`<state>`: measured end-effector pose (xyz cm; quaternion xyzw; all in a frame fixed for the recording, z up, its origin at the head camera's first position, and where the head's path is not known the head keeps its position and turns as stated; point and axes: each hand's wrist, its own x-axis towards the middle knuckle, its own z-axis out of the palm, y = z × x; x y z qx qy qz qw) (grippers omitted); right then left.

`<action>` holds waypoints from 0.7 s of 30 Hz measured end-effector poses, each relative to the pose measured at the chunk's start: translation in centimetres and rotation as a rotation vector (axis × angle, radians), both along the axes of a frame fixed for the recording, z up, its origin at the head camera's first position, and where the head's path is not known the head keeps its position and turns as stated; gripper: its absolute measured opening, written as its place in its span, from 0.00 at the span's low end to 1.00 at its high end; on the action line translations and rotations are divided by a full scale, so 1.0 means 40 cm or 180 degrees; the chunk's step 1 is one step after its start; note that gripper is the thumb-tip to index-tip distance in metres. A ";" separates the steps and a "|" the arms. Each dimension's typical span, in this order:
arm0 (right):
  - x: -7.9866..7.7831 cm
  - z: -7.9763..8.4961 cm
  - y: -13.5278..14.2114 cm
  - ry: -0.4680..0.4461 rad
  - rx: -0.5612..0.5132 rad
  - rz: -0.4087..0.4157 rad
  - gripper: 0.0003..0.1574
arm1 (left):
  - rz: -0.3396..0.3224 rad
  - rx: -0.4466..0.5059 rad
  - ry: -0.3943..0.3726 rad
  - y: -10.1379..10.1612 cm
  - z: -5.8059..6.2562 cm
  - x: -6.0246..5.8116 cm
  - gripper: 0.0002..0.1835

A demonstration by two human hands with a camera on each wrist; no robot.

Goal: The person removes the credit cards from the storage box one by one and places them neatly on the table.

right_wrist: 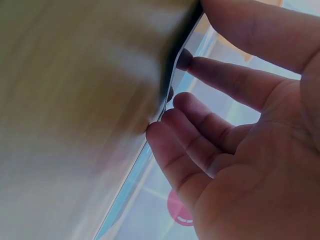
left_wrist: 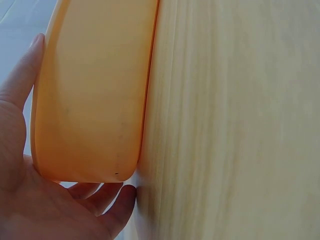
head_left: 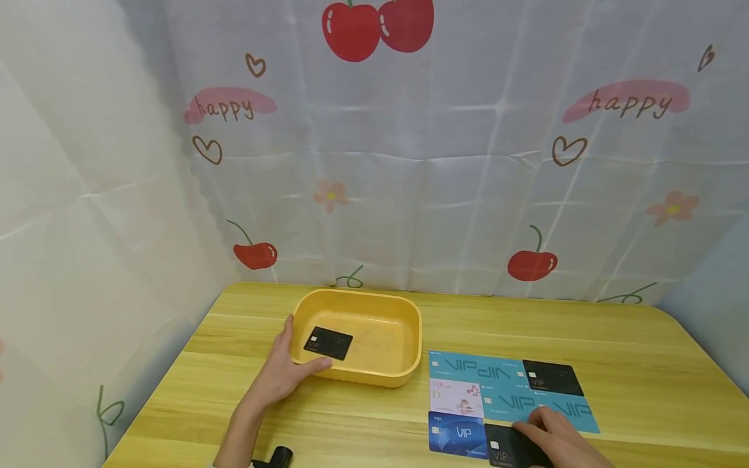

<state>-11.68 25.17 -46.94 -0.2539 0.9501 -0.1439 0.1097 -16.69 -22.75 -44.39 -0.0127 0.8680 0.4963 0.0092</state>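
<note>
My left hand (head_left: 281,370) holds the near left corner of a yellow plastic basin (head_left: 374,376), thumb at the front rim and fingers along the left side. In the left wrist view the basin's wall (left_wrist: 95,100) fills the palm's opening. A black VIP card (head_left: 329,343) lies flat inside it. At the bottom right, my right hand (head_left: 562,439) pinches another black VIP card (head_left: 504,447), partly hidden by the fingers. That card sits beside a dark blue VIP card (head_left: 458,434). Edge-on in the right wrist view, the card (right_wrist: 175,65) looks slightly bowed at the fingertips.
Cards lie in close rows right of the basin: several teal cards (head_left: 476,368), a pale pink card (head_left: 456,396) and a black card (head_left: 552,377). A black object (head_left: 281,457) is at the front edge near the left forearm. A printed curtain (head_left: 409,221) hangs behind the wooden table (head_left: 193,390).
</note>
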 end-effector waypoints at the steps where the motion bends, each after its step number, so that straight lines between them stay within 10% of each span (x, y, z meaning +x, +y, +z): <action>1: 0.000 0.001 -0.001 0.0001 -0.0007 0.0001 0.44 | 0.0001 -0.0001 -0.0002 0.000 0.000 0.000 0.68; 21: -0.009 0.023 -0.017 -0.0241 0.0001 -0.0215 0.28 | -0.0025 -0.0022 0.0045 -0.001 -0.001 0.000 0.68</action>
